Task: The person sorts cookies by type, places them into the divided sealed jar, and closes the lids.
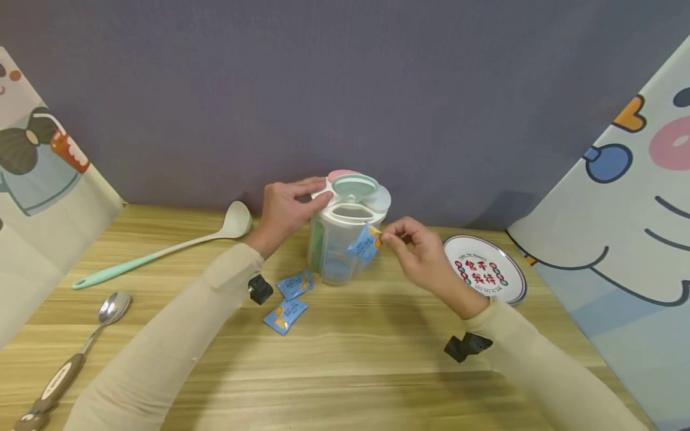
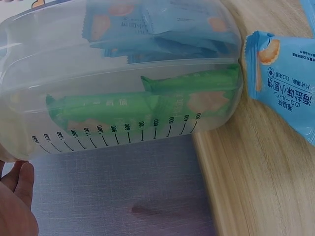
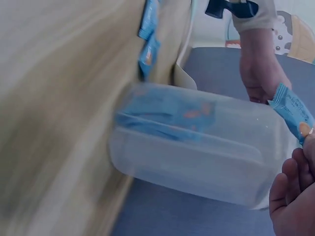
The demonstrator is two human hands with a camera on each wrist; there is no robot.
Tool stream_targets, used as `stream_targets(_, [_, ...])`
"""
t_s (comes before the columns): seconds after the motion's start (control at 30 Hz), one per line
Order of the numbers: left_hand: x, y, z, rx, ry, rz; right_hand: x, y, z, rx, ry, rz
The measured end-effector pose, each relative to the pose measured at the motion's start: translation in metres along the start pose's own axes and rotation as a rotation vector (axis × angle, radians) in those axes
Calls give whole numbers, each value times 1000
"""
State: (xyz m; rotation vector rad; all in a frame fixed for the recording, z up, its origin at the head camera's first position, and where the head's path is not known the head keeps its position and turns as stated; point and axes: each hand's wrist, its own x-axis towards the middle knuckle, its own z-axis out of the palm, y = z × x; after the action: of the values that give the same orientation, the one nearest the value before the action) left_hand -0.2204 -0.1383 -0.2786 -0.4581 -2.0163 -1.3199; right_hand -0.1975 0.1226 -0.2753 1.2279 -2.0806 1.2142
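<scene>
A clear storage container (image 1: 330,254) with a white lid stands upright on the table by the wall. The lid's pale green flap (image 1: 356,187) is raised, with an opening in front of it. My left hand (image 1: 288,206) holds the lid's left edge with thumb and fingers. Close to the front of the opening, my right hand (image 1: 423,257) pinches a blue snack packet (image 1: 365,244) by its corner. Inside the container, the left wrist view shows green packets (image 2: 103,113) in one compartment and blue packets (image 2: 182,27) in another.
Two blue snack packets (image 1: 286,314) lie on the table in front of the container. To the left are a ladle (image 1: 236,220) with a green handle and a metal spoon (image 1: 114,306). A white plate (image 1: 507,275) with printed characters sits at the right, partly behind the right wrist.
</scene>
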Motion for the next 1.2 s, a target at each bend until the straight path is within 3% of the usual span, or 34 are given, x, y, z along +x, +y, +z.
stream_targets(0.33, [1,-2,0,29,-11,16,27,-9,-9,8,115,-2])
stream_targets(0.67, [1,-1,1,34,-6,24,50,-6,-5,8,238,-16])
stream_targets(1.0, [0,-1,2,26,-14,-8,46,4,4,-8,245,37])
stream_targets(1.2, [0,-1,1,25,-7,0,50,-14,7,-53,234,-13])
